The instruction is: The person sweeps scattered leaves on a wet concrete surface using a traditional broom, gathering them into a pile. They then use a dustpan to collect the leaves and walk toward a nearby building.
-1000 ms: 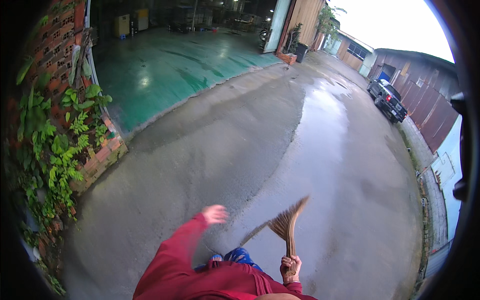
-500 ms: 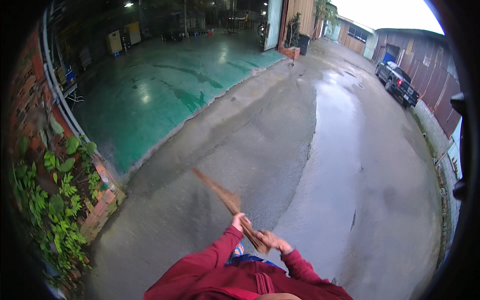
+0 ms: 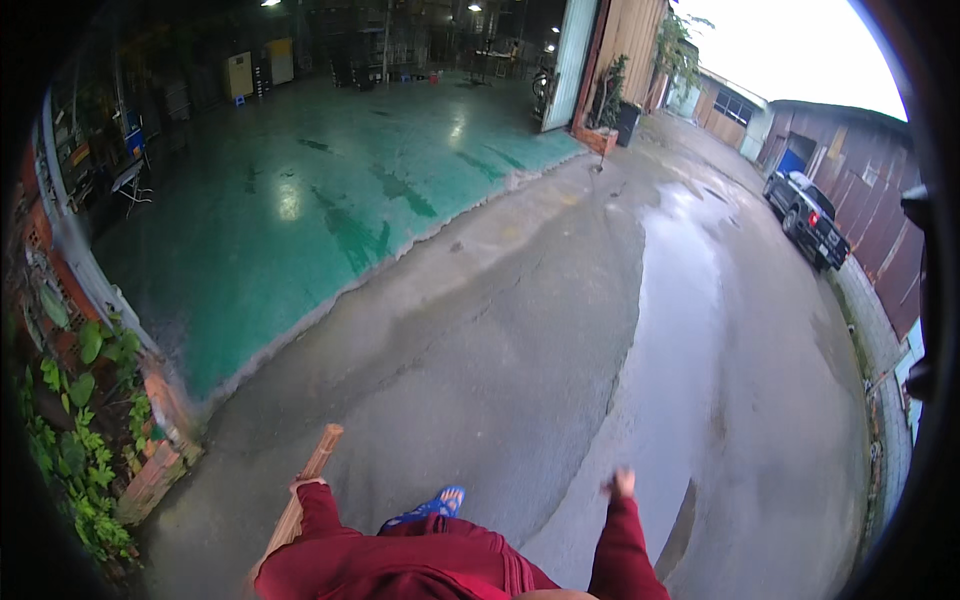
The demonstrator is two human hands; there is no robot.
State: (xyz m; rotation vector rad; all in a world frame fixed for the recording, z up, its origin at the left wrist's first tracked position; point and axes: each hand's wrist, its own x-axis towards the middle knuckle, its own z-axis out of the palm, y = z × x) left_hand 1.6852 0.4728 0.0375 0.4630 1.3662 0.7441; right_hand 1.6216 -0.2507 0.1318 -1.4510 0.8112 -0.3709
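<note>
Wet concrete yard [image 3: 560,330] seen from above, bordered at far left by one green workshop floor [image 3: 300,210]. One puddle strip [image 3: 690,330] runs up the right half, and one dark pickup [image 3: 812,215] is parked at far right beside the sheds. One brick planter with leafy plants [image 3: 85,440] is seen at near left.

Two red sleeves enter from the near edge. The left arm [image 3: 310,530] is bent and drawn in low at near left, and the left hand [image 3: 305,484] is mostly hidden by its cuff. It lies against one brown broom [image 3: 300,500], which slants up and to the right past the cuff; a closed hold on the broom is suggested, but the fingers cannot be made out. The right arm is extended forward and out to the right, and the right hand [image 3: 622,484] is blurred, raised over the puddle edge, well apart from the broom and holding nothing. One blue shoe [image 3: 432,505] shows between the arms.

Half a second earlier both hands were met at centre on the broom, which pointed up and left; now the right hand has let go and the broom has been carried to the left.
</note>
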